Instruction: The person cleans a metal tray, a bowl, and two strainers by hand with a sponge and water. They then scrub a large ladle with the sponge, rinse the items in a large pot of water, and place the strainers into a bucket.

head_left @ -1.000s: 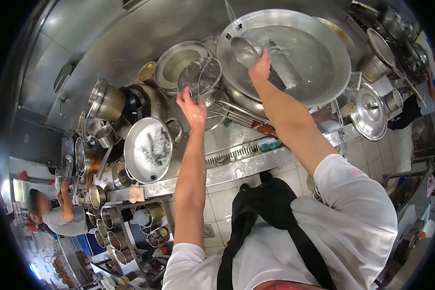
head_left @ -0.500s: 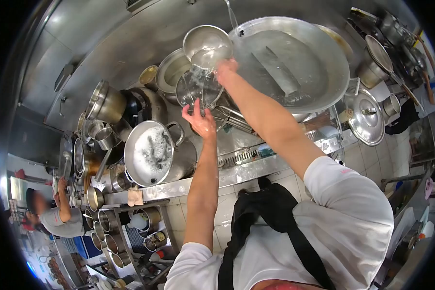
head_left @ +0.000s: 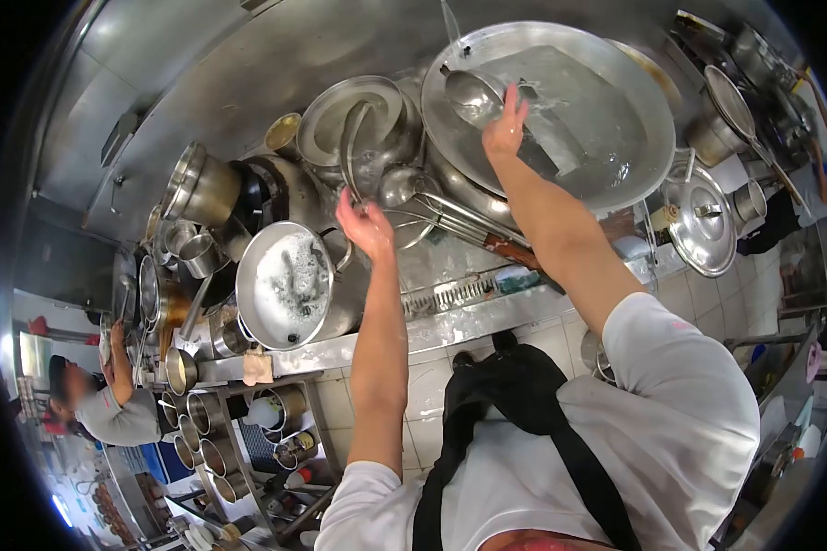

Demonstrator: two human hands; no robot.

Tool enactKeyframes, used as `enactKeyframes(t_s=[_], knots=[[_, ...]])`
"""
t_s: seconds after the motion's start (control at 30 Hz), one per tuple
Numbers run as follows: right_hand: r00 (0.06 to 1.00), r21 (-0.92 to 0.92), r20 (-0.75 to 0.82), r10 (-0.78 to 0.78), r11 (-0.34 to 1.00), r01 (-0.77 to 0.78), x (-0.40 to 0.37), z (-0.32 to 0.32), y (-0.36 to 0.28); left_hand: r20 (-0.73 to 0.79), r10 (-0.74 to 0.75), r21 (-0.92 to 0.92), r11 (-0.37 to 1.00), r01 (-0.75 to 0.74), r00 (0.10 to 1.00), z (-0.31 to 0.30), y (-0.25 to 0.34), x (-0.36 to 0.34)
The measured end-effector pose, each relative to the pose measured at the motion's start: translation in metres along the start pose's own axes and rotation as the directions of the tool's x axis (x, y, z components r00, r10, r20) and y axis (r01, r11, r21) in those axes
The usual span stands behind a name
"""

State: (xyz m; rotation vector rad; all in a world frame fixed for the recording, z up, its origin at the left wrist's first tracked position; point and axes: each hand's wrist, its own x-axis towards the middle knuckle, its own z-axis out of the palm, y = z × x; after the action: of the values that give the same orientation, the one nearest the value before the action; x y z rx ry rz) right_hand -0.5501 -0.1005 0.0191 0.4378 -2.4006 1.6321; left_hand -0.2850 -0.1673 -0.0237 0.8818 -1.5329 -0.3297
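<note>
My left hand (head_left: 366,225) is closed on the lower rim of a metal bowl (head_left: 347,151), which is tipped on its side and seen nearly edge-on. My right hand (head_left: 505,129) grips a second metal bowl (head_left: 473,95) by its near side, some fingers stretched along it. This bowl is tilted at the left part of a very wide metal basin (head_left: 657,119) of water. Under the left bowl's side lies a ladle (head_left: 401,186), along with several long-handled utensils. A pot (head_left: 311,108) with a wide rim stands behind the left bowl.
Left of my left arm stands a deep pot (head_left: 248,312) with white suds. A tap stream (head_left: 452,23) runs at the basin's back. A metal lid (head_left: 708,234) leans at right. Stacked pots (head_left: 198,193) crowd the left. Another person (head_left: 119,413) stands far left.
My right hand has moved right with its bowl, from pouring water over the left bowl to the wide basin. My left hand has tipped its bowl on edge.
</note>
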Motion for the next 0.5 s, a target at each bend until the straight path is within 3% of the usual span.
enactKeyframes(t_s=[0.03, 0.07, 0.1, 0.13, 0.17, 0.2, 0.23, 0.37, 0.43, 0.5], knots=[[0.988, -0.009, 0.083, 0.131, 0.991, -0.131, 0.004, 0.0, 0.002, 0.133, -0.216, -0.123, 0.965, 0.232, 0.967, 0.01, -0.015, 0.002], [0.953, -0.024, 0.161, 0.257, 0.966, -0.256, 0.006, -0.001, 0.002, 0.284, -0.395, -0.21, 0.863, 0.459, 0.874, 0.023, -0.031, 0.003], [0.953, -0.026, 0.155, 0.26, 0.965, -0.26, 0.004, -0.005, -0.005, 0.3, -0.401, -0.215, 0.856, 0.47, 0.866, 0.032, -0.028, 0.008], [0.909, 0.154, 0.194, 0.369, 0.903, -0.4, 0.002, -0.008, -0.013, 0.307, -0.401, -0.214, 0.855, 0.473, 0.863, 0.035, -0.026, 0.009], [0.852, 0.32, 0.251, 0.459, 0.791, -0.521, 0.0, -0.012, -0.023, 0.352, -0.633, -0.252, 0.646, 0.721, 0.69, 0.032, -0.003, 0.02], [0.789, 0.468, 0.323, 0.522, 0.637, -0.613, 0.0, -0.009, -0.029, 0.405, -0.793, -0.276, 0.368, 0.888, 0.455, 0.036, 0.005, 0.025], [0.748, 0.53, 0.406, 0.526, 0.531, -0.661, -0.001, -0.005, -0.035, 0.413, -0.822, -0.286, 0.292, 0.913, 0.392, 0.037, 0.013, 0.029], [0.596, 0.588, 0.732, 0.331, 0.135, -0.798, -0.011, 0.033, -0.059, 0.498, -0.761, -0.138, 0.404, 0.904, 0.416, 0.05, -0.001, 0.028], [0.561, 0.574, 0.772, 0.297, 0.053, -0.817, -0.029, 0.049, -0.082, 0.525, -0.664, -0.35, 0.401, 0.846, 0.532, 0.064, 0.0, 0.031], [0.567, 0.593, 0.751, 0.338, 0.035, -0.805, -0.053, 0.073, -0.101, 0.565, -0.628, -0.305, 0.445, 0.842, 0.536, 0.064, 0.017, 0.044]])
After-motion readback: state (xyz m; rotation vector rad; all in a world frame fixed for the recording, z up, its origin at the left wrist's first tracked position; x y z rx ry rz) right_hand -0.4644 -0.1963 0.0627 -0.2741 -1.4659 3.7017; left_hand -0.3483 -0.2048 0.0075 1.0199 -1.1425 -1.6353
